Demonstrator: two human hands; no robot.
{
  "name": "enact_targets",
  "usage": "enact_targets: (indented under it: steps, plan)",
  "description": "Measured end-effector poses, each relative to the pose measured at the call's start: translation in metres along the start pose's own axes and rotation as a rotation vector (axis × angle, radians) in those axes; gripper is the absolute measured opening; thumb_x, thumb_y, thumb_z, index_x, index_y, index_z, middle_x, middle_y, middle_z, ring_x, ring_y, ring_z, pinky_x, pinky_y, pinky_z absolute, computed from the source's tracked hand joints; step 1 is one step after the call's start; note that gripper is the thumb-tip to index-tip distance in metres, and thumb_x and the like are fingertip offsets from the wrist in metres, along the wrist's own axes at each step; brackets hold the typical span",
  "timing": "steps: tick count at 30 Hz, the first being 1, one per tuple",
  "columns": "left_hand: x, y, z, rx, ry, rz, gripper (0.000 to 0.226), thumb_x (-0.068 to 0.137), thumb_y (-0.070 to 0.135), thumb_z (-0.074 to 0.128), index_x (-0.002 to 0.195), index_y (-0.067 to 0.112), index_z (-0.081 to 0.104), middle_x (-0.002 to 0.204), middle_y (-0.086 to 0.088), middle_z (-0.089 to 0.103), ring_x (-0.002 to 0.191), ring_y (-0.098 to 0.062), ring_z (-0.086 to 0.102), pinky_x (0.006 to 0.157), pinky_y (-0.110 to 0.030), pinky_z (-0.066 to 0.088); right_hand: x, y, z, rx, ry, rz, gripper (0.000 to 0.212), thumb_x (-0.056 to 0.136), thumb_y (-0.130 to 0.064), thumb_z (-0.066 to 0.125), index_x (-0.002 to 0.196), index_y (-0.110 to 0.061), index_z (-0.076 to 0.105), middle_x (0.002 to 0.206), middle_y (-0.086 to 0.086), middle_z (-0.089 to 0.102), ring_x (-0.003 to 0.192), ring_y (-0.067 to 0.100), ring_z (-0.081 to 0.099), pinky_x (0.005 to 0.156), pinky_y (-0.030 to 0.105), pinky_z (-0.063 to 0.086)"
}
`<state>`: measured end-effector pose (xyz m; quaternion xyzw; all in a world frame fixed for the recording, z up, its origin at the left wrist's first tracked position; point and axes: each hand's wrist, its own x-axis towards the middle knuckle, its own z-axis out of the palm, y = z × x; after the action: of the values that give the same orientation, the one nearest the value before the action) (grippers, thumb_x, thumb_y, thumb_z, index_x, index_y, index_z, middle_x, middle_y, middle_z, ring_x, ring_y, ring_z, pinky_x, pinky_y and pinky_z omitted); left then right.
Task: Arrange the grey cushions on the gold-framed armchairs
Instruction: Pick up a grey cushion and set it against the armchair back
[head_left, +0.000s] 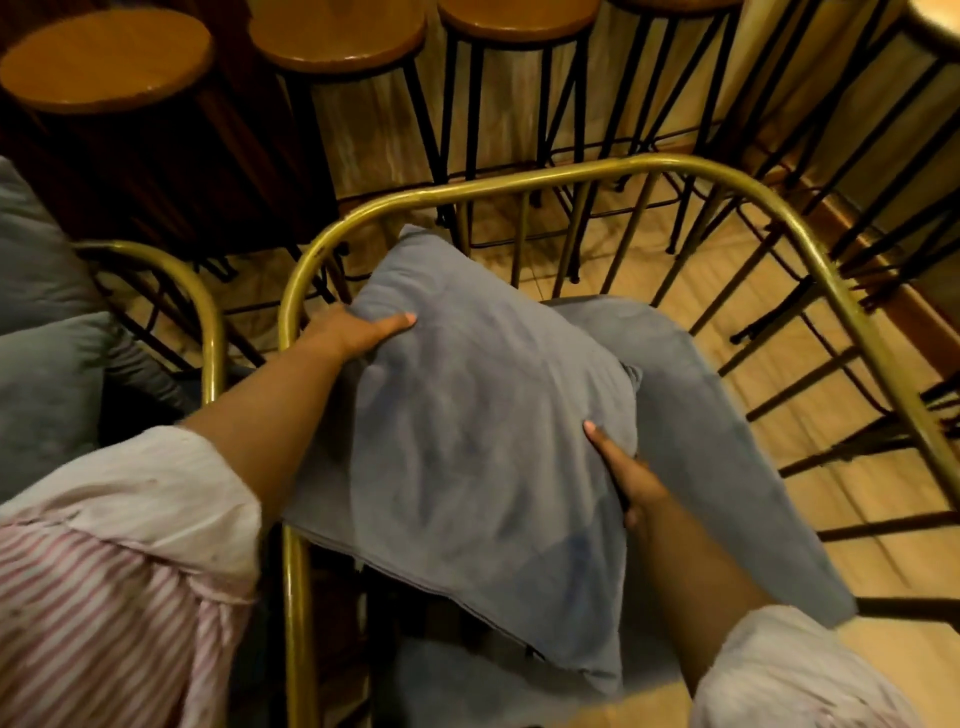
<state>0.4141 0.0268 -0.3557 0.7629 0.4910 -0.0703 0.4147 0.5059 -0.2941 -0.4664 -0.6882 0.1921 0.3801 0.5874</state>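
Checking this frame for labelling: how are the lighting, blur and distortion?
Head view: warm, dim light; glare on the round wooden stool seats; the square grey cushion and both hands, left and right, look softly blurred; the curved gold chair frame bows from wide-angle distortion.

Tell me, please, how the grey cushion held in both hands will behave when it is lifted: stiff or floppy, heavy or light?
The grey cushion is probably soft: it dents under the left hand and right hand. It looks light, gripped only at its edges. It should not roll.

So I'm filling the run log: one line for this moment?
hands: left hand, right hand gripping grey cushion | place: above gold-framed armchair | status: not set down
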Motion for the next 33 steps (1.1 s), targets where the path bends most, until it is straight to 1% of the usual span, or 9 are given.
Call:
enact_targets:
  steps: [2, 6, 8, 11, 14, 15, 18, 26, 33]
  plan:
    - [-0.016, 0.000, 0.001, -0.047, 0.025, -0.003, 0.136, 0.030, 0.087, 0.063, 0.145, 0.021, 0.033, 0.148, -0.013, 0.042, 0.130, -0.038, 0.045, 0.105, -0.053, 0.041, -0.007, -0.011, -0.013, -0.031, 0.015, -0.018, 0.111, 0.061, -0.055, 0.080, 0.149, -0.021, 0.021, 0.153, 0.005, 0.033, 0.135, 0.031, 0.040, 0.105, 0.048, 0.039]
    - [-0.047, -0.005, 0.020, -0.180, 0.072, 0.008, 0.109, 0.064, 0.066, 0.069, 0.150, 0.023, 0.016, 0.156, -0.012, 0.028, 0.139, -0.039, 0.032, 0.109, -0.053, 0.032, -0.021, -0.030, -0.041, -0.117, 0.029, -0.120, 0.097, 0.066, -0.051, 0.078, 0.146, -0.019, 0.033, 0.149, 0.004, 0.042, 0.131, 0.030, 0.044, 0.088, 0.039, 0.041]
    - [-0.062, -0.010, 0.037, -0.237, 0.078, -0.010, 0.109, 0.067, 0.063, 0.069, 0.152, 0.024, 0.012, 0.157, -0.011, 0.025, 0.140, -0.038, 0.030, 0.111, -0.052, 0.030, -0.028, -0.039, -0.057, -0.146, 0.060, -0.199, 0.094, 0.066, -0.051, 0.078, 0.145, -0.022, 0.035, 0.148, 0.000, 0.042, 0.133, 0.028, 0.043, 0.093, 0.040, 0.040]
    - [-0.082, -0.021, 0.068, -0.401, 0.099, -0.021, 0.106, 0.064, 0.057, 0.076, 0.148, 0.018, 0.025, 0.152, -0.007, 0.036, 0.137, -0.033, 0.039, 0.111, -0.045, 0.036, -0.033, -0.051, -0.079, -0.242, 0.085, -0.310, 0.100, 0.057, -0.056, 0.081, 0.143, -0.029, 0.037, 0.147, -0.002, 0.044, 0.133, 0.026, 0.044, 0.105, 0.043, 0.040]
    - [-0.097, -0.035, 0.097, -0.515, 0.054, -0.084, 0.128, 0.038, 0.068, 0.081, 0.145, 0.016, 0.034, 0.148, -0.005, 0.043, 0.132, -0.028, 0.046, 0.108, -0.042, 0.041, -0.033, -0.057, -0.098, -0.299, 0.098, -0.368, 0.099, 0.058, -0.048, 0.084, 0.143, -0.031, 0.036, 0.146, -0.001, 0.045, 0.130, 0.026, 0.047, 0.096, 0.036, 0.043]
    - [-0.100, -0.041, 0.108, -0.515, 0.028, -0.109, 0.132, 0.036, 0.068, 0.082, 0.146, 0.016, 0.030, 0.150, -0.006, 0.041, 0.133, -0.028, 0.045, 0.108, -0.043, 0.041, -0.032, -0.057, -0.104, -0.329, 0.092, -0.381, 0.098, 0.060, -0.046, 0.084, 0.144, -0.032, 0.035, 0.147, -0.002, 0.043, 0.131, 0.025, 0.045, 0.094, 0.034, 0.042]
    - [-0.111, -0.062, 0.143, -0.490, -0.031, -0.152, 0.120, 0.061, 0.049, 0.082, 0.150, 0.017, 0.009, 0.155, -0.007, 0.029, 0.138, -0.029, 0.036, 0.113, -0.043, 0.034, -0.027, -0.055, -0.121, -0.427, 0.054, -0.434, 0.089, 0.069, -0.036, 0.081, 0.144, -0.033, 0.033, 0.150, -0.004, 0.038, 0.134, 0.022, 0.039, 0.093, 0.028, 0.035]
    - [-0.120, -0.099, 0.196, -0.461, -0.096, -0.181, 0.126, 0.057, 0.042, 0.086, 0.149, 0.019, 0.003, 0.153, -0.005, 0.031, 0.136, -0.025, 0.040, 0.113, -0.041, 0.033, -0.010, -0.021, -0.147, -0.538, 0.048, -0.340, 0.110, 0.055, -0.051, 0.084, 0.147, -0.037, 0.025, 0.153, -0.004, 0.034, 0.138, 0.023, 0.036, 0.108, 0.037, 0.032]
    - [-0.135, -0.103, 0.196, -0.394, -0.110, -0.194, 0.133, 0.046, 0.053, 0.087, 0.147, 0.027, 0.005, 0.153, -0.004, 0.031, 0.136, -0.030, 0.040, 0.113, -0.045, 0.034, -0.015, -0.022, -0.157, -0.562, 0.043, -0.302, 0.102, 0.064, -0.044, 0.082, 0.148, -0.035, 0.024, 0.154, -0.002, 0.031, 0.140, 0.026, 0.033, 0.111, 0.040, 0.030]
